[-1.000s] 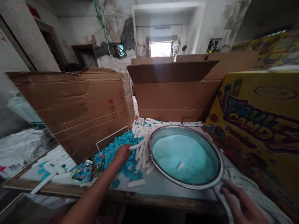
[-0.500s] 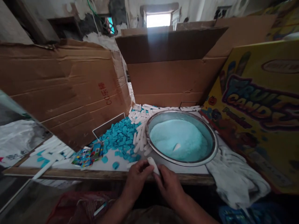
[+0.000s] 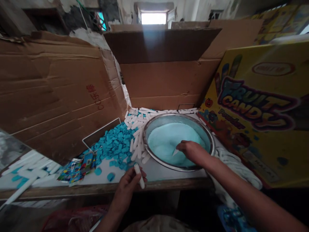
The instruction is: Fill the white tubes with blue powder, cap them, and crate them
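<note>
Near the table's front edge, my left hand (image 3: 131, 180) holds a short white plastic tube (image 3: 139, 175) upright, tilted a little. My right hand (image 3: 189, 150) reaches into a wide metal basin (image 3: 212, 149) of pale blue powder (image 3: 172, 133). Its fingers are closed on a small white pointed scoop (image 3: 175, 151), whose tip touches the powder; the fingers hide the rest. Left of the basin, many white tubes (image 3: 135, 141) lie in a loose pile. Beside them is a heap of blue caps (image 3: 113, 143).
Printed wrappers (image 3: 77, 169) and more white tubes (image 3: 36, 166) lie at the table's left. Cardboard walls (image 3: 159, 80) close off the back and left. At right stands a yellow fruit candy carton (image 3: 260, 112), with a pale cloth (image 3: 238, 170) beside the basin.
My right hand has left the tube, moved up and right into the basin, and taken hold of the scoop that lay in the powder. My left hand keeps the tube, slightly further left.
</note>
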